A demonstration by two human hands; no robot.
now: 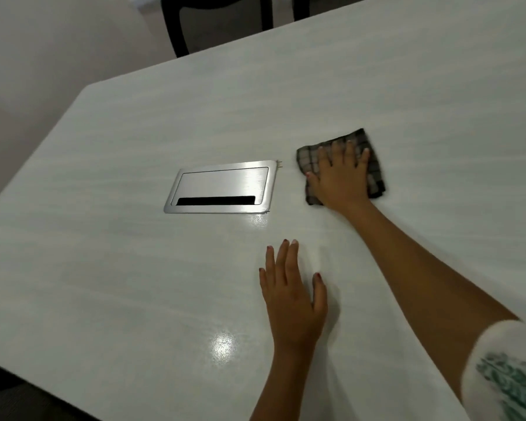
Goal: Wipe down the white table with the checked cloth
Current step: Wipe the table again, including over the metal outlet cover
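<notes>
Head view: your right hand (pixel 340 174) presses flat, fingers straight and spread, on the folded checked cloth (pixel 374 165) just right of the metal cable hatch (pixel 222 186), while your left hand (pixel 292 296) rests open on the white table (pixel 104 268) nearer you.

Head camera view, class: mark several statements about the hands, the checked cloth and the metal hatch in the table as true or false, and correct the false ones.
1. The right hand presses flat on the dark checked cloth. True.
2. The left hand pinches a corner of the cloth. False: it lies flat on the bare white table, apart from the cloth.
3. The cloth lies to the right of the brushed-metal rectangular hatch set in the table. True.
4. The cloth partly covers the hatch. False: a strip of bare table separates them.
</notes>
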